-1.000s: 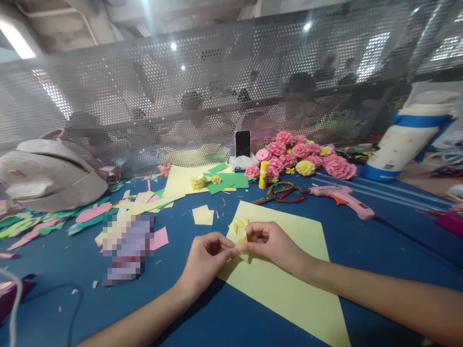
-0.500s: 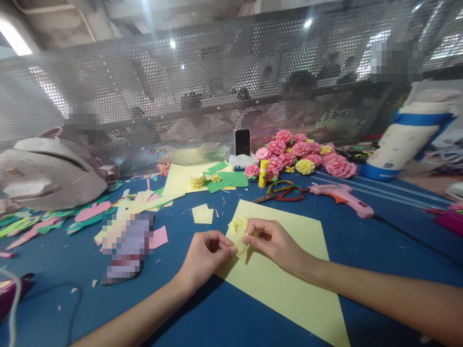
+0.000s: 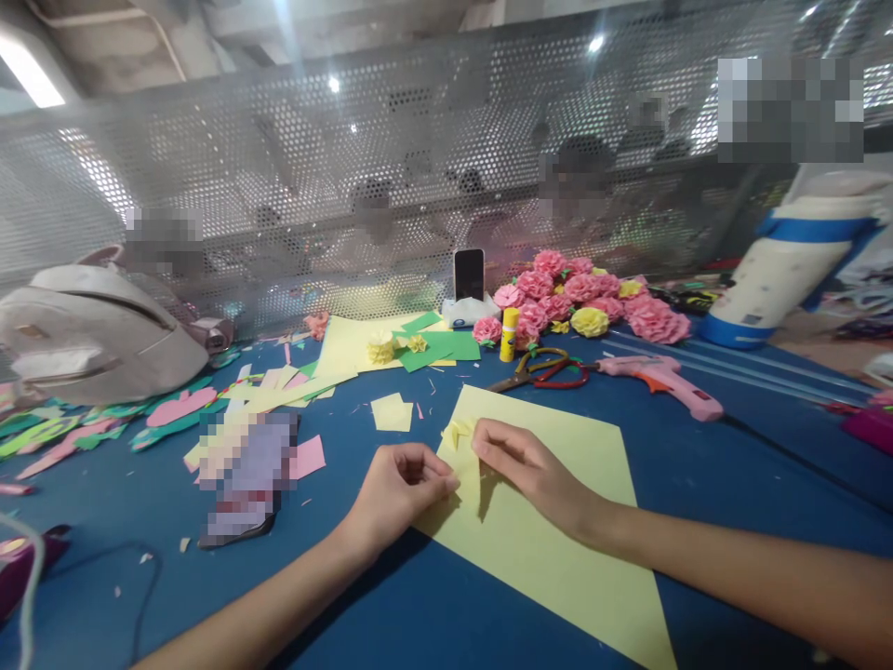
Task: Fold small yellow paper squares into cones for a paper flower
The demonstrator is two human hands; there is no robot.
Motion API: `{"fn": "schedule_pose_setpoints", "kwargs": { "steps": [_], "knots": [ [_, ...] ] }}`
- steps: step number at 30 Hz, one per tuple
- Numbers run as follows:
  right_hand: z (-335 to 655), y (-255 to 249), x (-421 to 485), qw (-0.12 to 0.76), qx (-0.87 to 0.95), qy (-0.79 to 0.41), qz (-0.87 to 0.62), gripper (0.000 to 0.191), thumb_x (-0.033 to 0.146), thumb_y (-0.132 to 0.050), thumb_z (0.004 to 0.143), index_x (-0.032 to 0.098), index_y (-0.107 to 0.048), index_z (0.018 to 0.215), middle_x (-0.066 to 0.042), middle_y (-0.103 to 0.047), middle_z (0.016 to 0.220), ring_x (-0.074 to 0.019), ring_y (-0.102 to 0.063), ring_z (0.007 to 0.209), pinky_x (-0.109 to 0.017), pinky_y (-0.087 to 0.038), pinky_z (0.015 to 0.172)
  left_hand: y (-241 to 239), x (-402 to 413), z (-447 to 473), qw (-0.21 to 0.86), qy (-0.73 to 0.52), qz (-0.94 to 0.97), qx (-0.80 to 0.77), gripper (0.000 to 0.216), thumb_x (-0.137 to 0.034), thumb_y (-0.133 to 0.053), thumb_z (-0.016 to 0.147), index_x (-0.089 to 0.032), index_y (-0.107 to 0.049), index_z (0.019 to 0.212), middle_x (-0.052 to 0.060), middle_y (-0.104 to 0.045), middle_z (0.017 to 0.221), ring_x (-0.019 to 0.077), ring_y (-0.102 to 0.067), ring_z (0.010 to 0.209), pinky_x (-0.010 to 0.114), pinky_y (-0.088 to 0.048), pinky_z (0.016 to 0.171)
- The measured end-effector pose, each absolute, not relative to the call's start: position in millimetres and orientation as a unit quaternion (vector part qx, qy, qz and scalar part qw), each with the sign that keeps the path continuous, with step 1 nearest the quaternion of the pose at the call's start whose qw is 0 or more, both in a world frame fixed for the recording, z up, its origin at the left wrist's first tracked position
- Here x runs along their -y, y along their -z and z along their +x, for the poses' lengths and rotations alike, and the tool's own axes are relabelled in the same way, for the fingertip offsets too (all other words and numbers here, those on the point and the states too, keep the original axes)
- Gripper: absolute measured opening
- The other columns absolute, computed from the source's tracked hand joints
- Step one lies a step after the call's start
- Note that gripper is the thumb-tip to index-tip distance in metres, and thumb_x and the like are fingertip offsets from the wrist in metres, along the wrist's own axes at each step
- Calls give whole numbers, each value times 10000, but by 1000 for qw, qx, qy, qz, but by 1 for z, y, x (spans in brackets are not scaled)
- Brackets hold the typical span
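Note:
Both of my hands pinch one small folded piece of yellow paper (image 3: 466, 470) just above a large yellow sheet (image 3: 551, 549) on the blue table. My left hand (image 3: 397, 493) grips its lower left edge with fingers curled. My right hand (image 3: 526, 470) pinches its upper right corner between thumb and fingers. A small yellow folded bit (image 3: 459, 432) lies on the sheet just beyond my fingers.
Scissors (image 3: 540, 370), a pink glue gun (image 3: 662, 383), a glue stick (image 3: 509, 337) and a pile of pink and yellow paper flowers (image 3: 586, 302) lie further back. A phone (image 3: 468, 274) stands upright. Paper scraps (image 3: 279, 391) and a bag (image 3: 90, 335) sit left; a white-and-blue bottle (image 3: 788, 270) right.
My hands have drawn slightly apart, and the small yellow piece between them has been pulled out longer and sits lower on the sheet.

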State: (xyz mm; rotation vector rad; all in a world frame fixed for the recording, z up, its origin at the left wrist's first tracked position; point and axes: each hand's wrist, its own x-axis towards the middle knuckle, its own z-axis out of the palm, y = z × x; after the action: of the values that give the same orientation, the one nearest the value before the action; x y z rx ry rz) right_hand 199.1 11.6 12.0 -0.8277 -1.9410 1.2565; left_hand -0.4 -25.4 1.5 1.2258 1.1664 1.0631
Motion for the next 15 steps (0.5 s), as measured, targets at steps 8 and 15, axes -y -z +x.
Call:
{"fn": "schedule_pose_setpoints", "kwargs": {
  "steps": [8,15],
  "knots": [
    [197,-10,-10,258,784,-457,-333,406,436,-625,943,191,-472,657,24,-553,607,-128,-473,584,-264,-323,588,-6,28,-1,539,-483,490,-486,392,-456,-899,583,-128,-701,664,23,-672,581,79,-538,494,181,-436,515],
    [197,-9,-10,244,794,-443,-338,369,429,-571,968,200,-465,700,29,-566,635,-137,-535,612,-264,-360,613,-6,29,-1,538,-505,473,-481,394,-454,-906,583,-128,-693,649,16,-659,583,71,-522,495,177,-432,512]
  ]
}}
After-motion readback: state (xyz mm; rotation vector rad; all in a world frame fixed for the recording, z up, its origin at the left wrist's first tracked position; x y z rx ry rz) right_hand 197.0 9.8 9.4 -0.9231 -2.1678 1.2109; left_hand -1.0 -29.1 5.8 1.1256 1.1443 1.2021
